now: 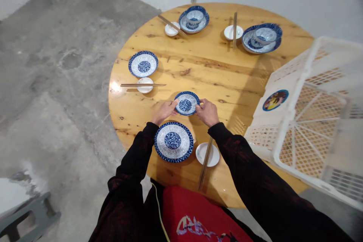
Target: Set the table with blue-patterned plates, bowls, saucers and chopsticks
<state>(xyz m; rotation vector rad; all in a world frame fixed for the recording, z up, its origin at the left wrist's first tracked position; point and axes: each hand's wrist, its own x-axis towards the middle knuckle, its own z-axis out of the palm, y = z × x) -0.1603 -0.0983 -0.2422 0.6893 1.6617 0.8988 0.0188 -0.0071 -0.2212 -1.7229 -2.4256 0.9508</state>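
Between my two hands is a small blue-and-white plate, held by its edges above the round wooden table. My left hand pinches its left edge, thumb on the rim. On the opposite edge, my right hand grips with thumb on top and curled fingers. A larger plate with the same blue rim lies just below my left hand. To its right, a white saucer has a pair of chopsticks resting across it, pointing toward my body.
The wooden table also bears a plate and a saucer with chopsticks at left. Two bowls on plates, each beside a saucer with chopsticks, stand at the back. A white plastic crate lies tipped on its side at right.
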